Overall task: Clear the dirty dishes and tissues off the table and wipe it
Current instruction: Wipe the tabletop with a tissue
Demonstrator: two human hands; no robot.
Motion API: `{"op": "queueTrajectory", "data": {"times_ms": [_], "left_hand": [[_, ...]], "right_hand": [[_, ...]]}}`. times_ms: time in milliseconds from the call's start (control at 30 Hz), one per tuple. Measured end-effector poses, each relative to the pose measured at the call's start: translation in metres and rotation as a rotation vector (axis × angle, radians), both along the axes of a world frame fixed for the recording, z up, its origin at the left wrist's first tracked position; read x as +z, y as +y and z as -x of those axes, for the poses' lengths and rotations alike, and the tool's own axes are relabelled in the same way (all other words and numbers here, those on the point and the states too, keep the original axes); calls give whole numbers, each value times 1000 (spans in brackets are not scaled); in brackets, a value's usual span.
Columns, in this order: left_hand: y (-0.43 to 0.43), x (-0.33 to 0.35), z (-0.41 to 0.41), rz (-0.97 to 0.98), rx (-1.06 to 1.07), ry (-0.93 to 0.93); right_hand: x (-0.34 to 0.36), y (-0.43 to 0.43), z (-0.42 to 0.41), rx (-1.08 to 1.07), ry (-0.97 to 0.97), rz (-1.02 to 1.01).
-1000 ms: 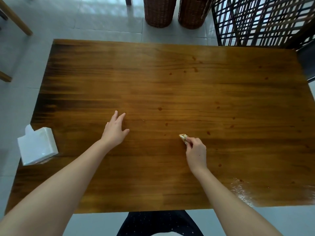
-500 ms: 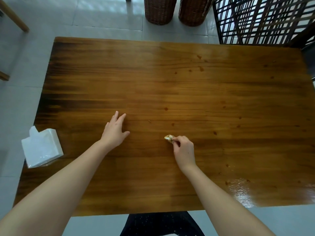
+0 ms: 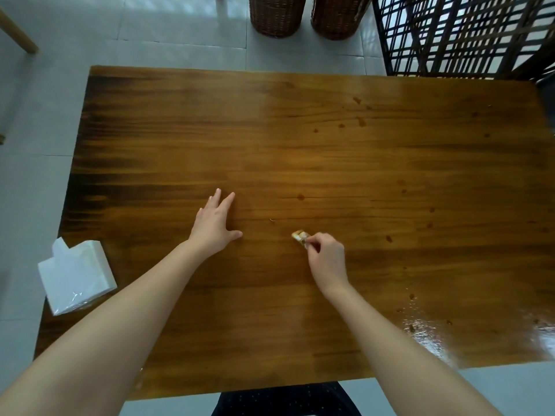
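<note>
Your left hand [image 3: 213, 228] lies flat, fingers spread, on the table [image 3: 330, 151]; your right hand [image 3: 326, 259], beside it, pinches a small wad [image 3: 300, 236].

Glossy varnished wooden table [image 3: 330, 145]

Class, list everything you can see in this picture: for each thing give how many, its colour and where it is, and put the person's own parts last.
rectangular brown wooden table: one, brown, fills the middle of the view.
white plastic-wrapped pack of tissues: one, white, on the table's near left edge.
small dark stains: several, dark brown, scattered over the table's right half.
round woven wicker baskets: two, brown, on the floor beyond the table.
dark lattice frame: one, black, far right.
grey tiled floor: grey, around the table.
small crumpled soiled tissue wad: one, whitish with orange marks, pinched against the table.
left hand: flat on the table.
right hand: pinching the wad.
</note>
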State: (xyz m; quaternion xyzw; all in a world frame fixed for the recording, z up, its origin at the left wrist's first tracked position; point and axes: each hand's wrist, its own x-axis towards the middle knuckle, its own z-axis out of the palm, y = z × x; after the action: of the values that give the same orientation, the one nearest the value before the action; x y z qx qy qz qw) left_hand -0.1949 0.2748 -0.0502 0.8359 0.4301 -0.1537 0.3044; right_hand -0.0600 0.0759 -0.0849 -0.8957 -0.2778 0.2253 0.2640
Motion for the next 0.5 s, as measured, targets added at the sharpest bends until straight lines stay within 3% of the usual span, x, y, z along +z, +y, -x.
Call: {"op": "queueTrajectory", "data": {"times_ms": [333, 500], "left_hand": [[12, -6, -3, -93, -156, 113], [12, -4, -7, -105, -159, 121]], "right_hand": [[-6, 34, 43, 200, -32, -84], [-6, 60, 41, 169, -86, -146]]}}
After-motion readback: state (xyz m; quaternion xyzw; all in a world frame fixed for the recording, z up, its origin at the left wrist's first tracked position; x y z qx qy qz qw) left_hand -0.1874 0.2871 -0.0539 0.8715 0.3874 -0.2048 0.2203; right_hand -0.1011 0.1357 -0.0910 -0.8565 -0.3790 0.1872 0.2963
